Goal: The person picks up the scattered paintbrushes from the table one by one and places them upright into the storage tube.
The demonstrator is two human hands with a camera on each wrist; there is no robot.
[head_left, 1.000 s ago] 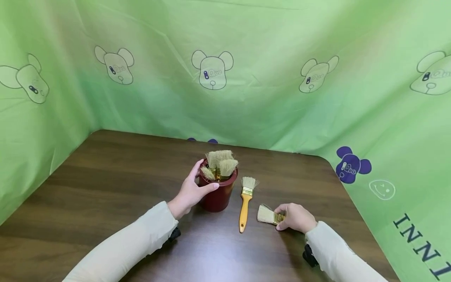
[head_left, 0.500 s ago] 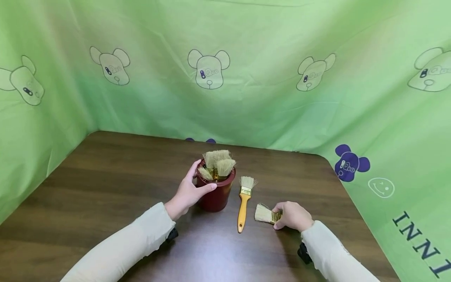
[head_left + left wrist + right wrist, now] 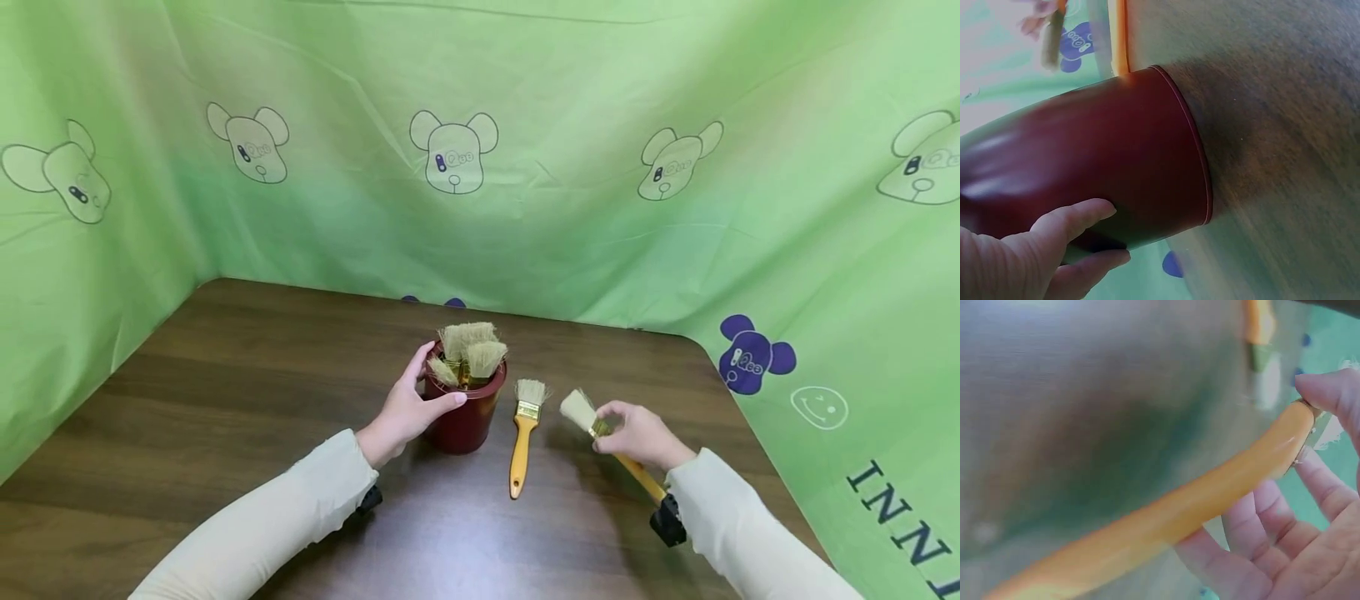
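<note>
Curling around the near side of the dark red pot, the left hand is gripping it, thumb along the front wall and fingers reaching toward the rim; the left wrist view is showing the thumb and a finger pressing against the pot's smooth wall. Inside the pot, 3 brushes are standing bristles up. Just right of the pot, 1 orange-handled brush is lying flat on the brown wooden table, bristles pointing away. Further right, the right hand is pinching a second brush near its metal band, lifting it off the table with the bristles tilting up toward the pot; its orange handle is running back beneath the palm.
</note>
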